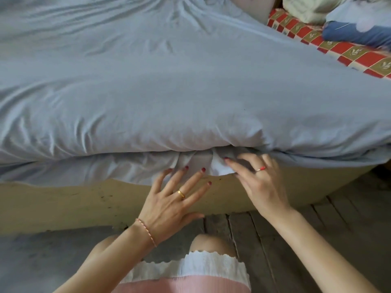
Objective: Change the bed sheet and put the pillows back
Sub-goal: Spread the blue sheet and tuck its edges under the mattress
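Observation:
A pale blue bed sheet (169,92) covers most of the mattress and hangs bunched over its near edge. My left hand (175,199) lies spread flat against the hanging hem, fingertips touching the cloth, holding nothing. My right hand (258,180) is beside it, fingers apart, with the fingertips pressing into a white fold of the sheet (220,168) under the mattress edge. At the far right the red and gold patterned mattress (347,51) shows uncovered. On it lie a blue pillow (357,28) and a pale cream pillow (306,7).
A tan bed frame (74,204) runs below the sheet across the view. Grey wooden floorboards (317,218) lie under my knees. Another pale cushion (254,5) sits at the top by the sheet's far edge.

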